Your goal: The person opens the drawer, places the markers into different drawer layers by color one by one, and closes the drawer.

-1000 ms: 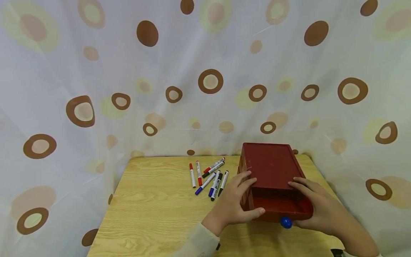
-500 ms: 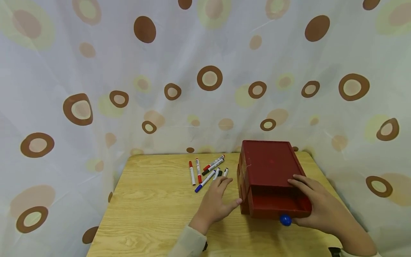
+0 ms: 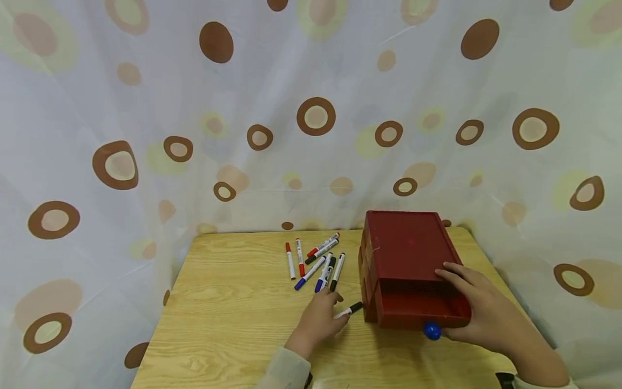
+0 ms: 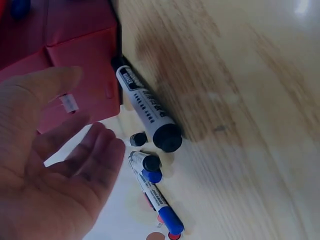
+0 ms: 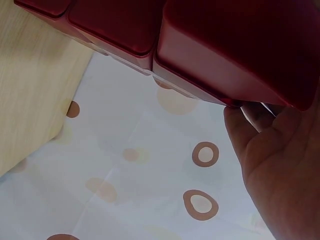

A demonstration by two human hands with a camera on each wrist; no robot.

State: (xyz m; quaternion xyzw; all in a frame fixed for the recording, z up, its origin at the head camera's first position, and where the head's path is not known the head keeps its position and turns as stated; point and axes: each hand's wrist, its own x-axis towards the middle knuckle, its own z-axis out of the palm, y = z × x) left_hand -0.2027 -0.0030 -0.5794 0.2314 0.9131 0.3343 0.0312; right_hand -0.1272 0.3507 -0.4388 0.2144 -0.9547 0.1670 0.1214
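Observation:
A white marker with a black cap (image 3: pixel 356 307) lies on the wooden table by the left side of the red drawer cabinet (image 3: pixel 410 243). My left hand (image 3: pixel 316 322) is right beside that marker; in the left wrist view its fingers are loosely bent and apart from the marker (image 4: pixel 145 105). The cabinet's top drawer (image 3: pixel 400 321) is pulled partway out, showing a red interior, with a blue round knob (image 3: pixel 432 331) on its front. My right hand (image 3: pixel 491 319) holds the cabinet's right front corner, fingertips on the top and thumb near the knob. In the right wrist view the fingertips (image 5: pixel 237 125) are partly hidden.
Several white markers with red, blue and black caps lie in a loose group, including a red-capped marker (image 3: pixel 290 260) and a blue-capped marker (image 3: pixel 311 273). Behind the wooden table (image 3: pixel 218 313) hangs a spotted white curtain (image 3: pixel 272 178).
My left hand has let go of the cabinet's left side and moved left and down to the table. A black-capped marker now shows beside its thumb. My right hand stays on the cabinet.

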